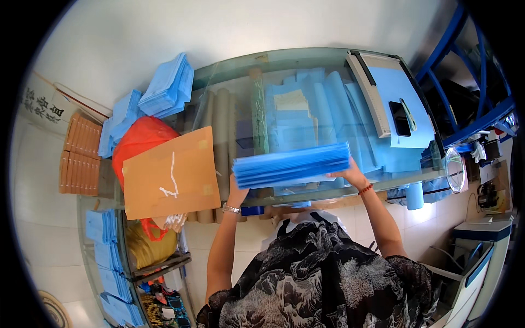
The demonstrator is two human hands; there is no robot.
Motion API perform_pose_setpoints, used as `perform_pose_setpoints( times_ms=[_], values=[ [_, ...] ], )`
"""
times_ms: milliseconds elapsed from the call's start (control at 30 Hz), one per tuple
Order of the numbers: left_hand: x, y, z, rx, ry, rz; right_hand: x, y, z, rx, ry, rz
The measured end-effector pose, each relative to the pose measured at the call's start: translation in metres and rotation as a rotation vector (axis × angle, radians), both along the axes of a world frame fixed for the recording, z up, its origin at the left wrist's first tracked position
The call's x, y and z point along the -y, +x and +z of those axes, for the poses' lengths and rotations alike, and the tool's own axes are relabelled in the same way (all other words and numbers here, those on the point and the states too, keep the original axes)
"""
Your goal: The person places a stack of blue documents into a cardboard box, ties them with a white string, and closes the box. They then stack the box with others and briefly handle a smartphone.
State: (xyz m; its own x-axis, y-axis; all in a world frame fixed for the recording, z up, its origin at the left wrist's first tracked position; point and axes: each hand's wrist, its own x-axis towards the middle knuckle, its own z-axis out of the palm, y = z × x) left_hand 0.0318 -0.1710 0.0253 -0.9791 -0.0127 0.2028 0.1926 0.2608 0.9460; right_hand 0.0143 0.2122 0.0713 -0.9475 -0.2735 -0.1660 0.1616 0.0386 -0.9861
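Observation:
A thick stack of blue sheets (292,165), its layered edges turned toward me, is held between my two hands above the glass tabletop's front edge. My left hand (237,192) grips its left end, the fingers mostly hidden behind the stack. At its right end my right hand (351,174) has the thumb and fingers closed around the corner. To the left of my left hand lies a tan cardboard folder (170,169) with a white string. Beneath the glass top (240,71), more blue sheets (295,128) and rolled material show through.
A paper trimmer (367,90) sits at the right, with a phone (400,118) and a cutter knife (408,113) on a blue sheet. Blue stacks (167,85) and a red bag (141,139) stand at the left. Blue metal shelving (481,123) borders the right side.

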Motion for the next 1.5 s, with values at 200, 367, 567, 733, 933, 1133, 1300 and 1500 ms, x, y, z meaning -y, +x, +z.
perform_pose_setpoints(
  times_ms=[200, 367, 567, 733, 933, 1133, 1300, 1500],
  values=[
    [0.003, 0.007, -0.042, -0.013, -0.138, -0.032, -0.017, 0.003, -0.022, -0.080, 0.103, 0.100],
    [0.005, 0.005, -0.041, -0.031, -0.111, 0.003, -0.006, -0.009, -0.029, -0.076, 0.319, 0.105],
    [-0.037, 0.013, 0.034, 0.487, 0.271, -0.125, -0.018, 0.014, 0.016, 0.343, -0.148, -0.247],
    [-0.041, 0.036, 0.011, 0.359, 0.109, 0.005, -0.029, 0.034, -0.014, 0.525, -0.283, -0.278],
    [0.050, 0.052, 0.075, -0.164, -0.491, 0.223, -0.052, 0.055, -0.051, 0.516, -0.329, -0.396],
    [0.182, 0.071, 0.093, 0.157, -0.821, 0.057, -0.046, 0.056, -0.046, 0.523, -0.315, -0.404],
    [0.195, 0.055, 0.092, 0.158, -1.083, -0.100, -0.053, 0.055, -0.051, 0.550, -0.315, -0.432],
    [0.194, 0.043, 0.106, 0.126, -1.208, -0.238, -0.051, 0.065, -0.050, 0.527, -0.392, -0.480]
  ],
)
